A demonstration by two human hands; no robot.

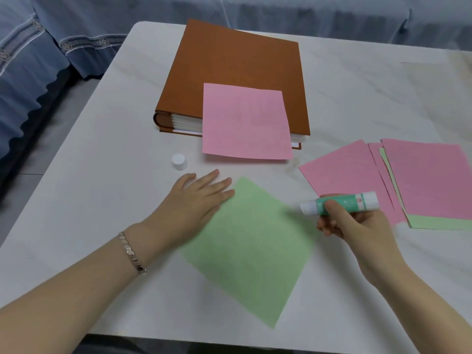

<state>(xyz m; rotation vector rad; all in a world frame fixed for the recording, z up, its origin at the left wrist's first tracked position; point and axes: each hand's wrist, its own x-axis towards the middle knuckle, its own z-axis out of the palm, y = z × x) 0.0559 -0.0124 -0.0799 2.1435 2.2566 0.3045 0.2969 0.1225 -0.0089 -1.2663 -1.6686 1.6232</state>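
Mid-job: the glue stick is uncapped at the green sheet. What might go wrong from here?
1. The left hand presses the green sheet only at its left corner, so strokes may pivot or wrinkle it.
2. The glue stick in the right hand has its tip near the sheet's right edge; an overrun could smear the table.
3. The loose cap by the left hand might get knocked away.

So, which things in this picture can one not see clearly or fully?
Head view: the glue stick tip is motion-blurred, so contact with the green sheet cannot be told.
Head view: the left hand covers part of the green sheet's left edge.
Head view: the pink sheet hides some of the brown album's page edges.
Head view: the paper stack is cut off by the right frame edge.
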